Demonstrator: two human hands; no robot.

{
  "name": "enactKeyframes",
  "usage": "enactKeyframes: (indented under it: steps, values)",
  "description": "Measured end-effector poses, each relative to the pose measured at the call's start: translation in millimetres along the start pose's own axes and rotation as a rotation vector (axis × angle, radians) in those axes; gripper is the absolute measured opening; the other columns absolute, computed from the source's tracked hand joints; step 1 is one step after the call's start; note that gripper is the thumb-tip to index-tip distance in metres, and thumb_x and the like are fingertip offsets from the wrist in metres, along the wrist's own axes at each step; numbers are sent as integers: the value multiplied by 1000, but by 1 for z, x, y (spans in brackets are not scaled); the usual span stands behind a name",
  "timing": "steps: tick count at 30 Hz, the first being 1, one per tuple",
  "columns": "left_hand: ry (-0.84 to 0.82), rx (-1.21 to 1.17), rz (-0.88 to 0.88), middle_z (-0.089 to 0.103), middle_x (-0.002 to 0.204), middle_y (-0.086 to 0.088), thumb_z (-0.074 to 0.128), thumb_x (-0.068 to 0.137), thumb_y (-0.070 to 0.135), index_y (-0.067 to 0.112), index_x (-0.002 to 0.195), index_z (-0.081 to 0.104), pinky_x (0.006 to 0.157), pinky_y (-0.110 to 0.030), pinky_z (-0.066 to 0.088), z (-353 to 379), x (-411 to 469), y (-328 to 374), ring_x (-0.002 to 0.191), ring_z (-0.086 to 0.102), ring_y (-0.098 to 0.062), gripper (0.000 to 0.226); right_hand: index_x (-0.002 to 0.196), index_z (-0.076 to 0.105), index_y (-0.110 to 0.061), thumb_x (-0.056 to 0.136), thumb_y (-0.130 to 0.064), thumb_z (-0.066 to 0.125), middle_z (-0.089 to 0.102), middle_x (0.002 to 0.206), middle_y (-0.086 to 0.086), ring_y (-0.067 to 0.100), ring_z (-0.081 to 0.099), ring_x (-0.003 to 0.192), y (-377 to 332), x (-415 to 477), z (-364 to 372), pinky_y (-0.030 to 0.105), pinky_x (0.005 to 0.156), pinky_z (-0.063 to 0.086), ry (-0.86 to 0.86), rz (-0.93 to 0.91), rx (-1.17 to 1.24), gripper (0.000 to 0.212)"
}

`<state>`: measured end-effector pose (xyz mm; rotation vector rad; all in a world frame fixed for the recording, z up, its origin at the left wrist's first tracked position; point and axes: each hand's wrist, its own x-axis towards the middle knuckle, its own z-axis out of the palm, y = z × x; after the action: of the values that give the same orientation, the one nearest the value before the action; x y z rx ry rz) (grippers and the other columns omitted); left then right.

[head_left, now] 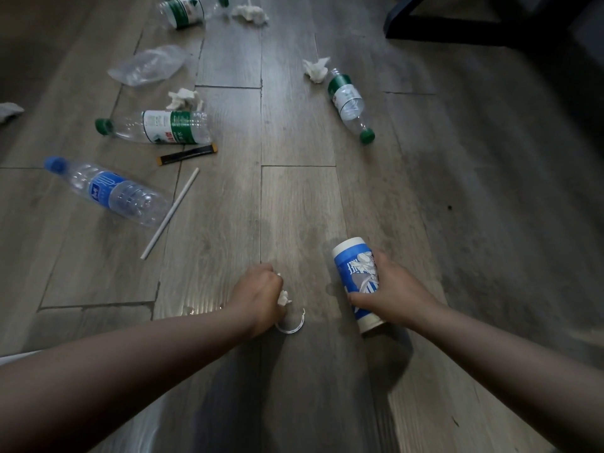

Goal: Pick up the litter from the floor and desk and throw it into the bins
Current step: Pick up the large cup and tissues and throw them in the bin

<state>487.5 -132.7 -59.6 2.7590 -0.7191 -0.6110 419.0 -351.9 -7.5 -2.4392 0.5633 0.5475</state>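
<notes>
Two bare forearms reach in from the near edge over the grey wood-plank floor (294, 125). At near centre the left hand (261, 294) is clenched around a crumpled white tissue (283, 297), bits of which poke out between its fingers; a thin white plastic ring (294, 326) lies on the floor touching that hand's near side. Just to the right, the right hand (389, 294) grasps a blue-and-white paper cup (354, 273) lying tilted on its side, rim pointing away.

Farther off to the left lie a clear bottle with a blue cap and label (111, 191), a long white straw (170, 214) beside it, a narrow black sachet (188, 155), and a clear bottle with a green cap and label (157, 127) with a white tissue wad (183, 99) just behind it. A crumpled clear plastic bag (147, 65) sits beyond. To the far right lies another green-capped bottle (349, 104) next to a tissue wad (315, 69).
</notes>
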Motion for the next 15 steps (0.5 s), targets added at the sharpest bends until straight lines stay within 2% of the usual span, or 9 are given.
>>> enactKeyframes:
  steps: [4,8,10,13,15]
  values:
    - [-26,-4,13,53,112,-7,57,87,32,8,93,65,71,-24,29,0,1,-3,102,52,-24,26,136,35,-27,68,-42,76,59,110,-5,14,62,90,0,-1,-2,33,75,56,-5,-4,12,81]
    - [-39,-97,-42,53,105,-3,65,83,30,10,93,66,69,-28,41,-12,2,-9,86,52,-17,23,135,36,-27,68,-43,76,60,108,-5,13,62,88,-2,-3,-4,30,71,54,4,-11,39,79]
    - [-13,-208,-88,55,93,-4,67,82,29,8,84,65,65,-32,44,-20,2,-11,78,55,-19,21,133,37,-26,68,-41,76,60,106,-6,12,62,87,-4,-3,-7,30,71,54,11,-12,66,77]
    - [22,-439,-182,51,62,1,69,79,24,14,60,53,48,-26,33,-35,1,-13,54,49,-13,27,132,36,-25,70,-41,76,59,105,-7,9,61,84,-10,-2,-16,27,68,53,21,-21,96,76]
    - [33,-572,-234,52,58,-1,68,80,22,9,64,56,47,-24,34,-47,1,-12,50,48,-13,24,129,37,-26,70,-40,76,59,104,-6,9,61,84,-15,0,-25,30,70,55,41,-31,116,72]
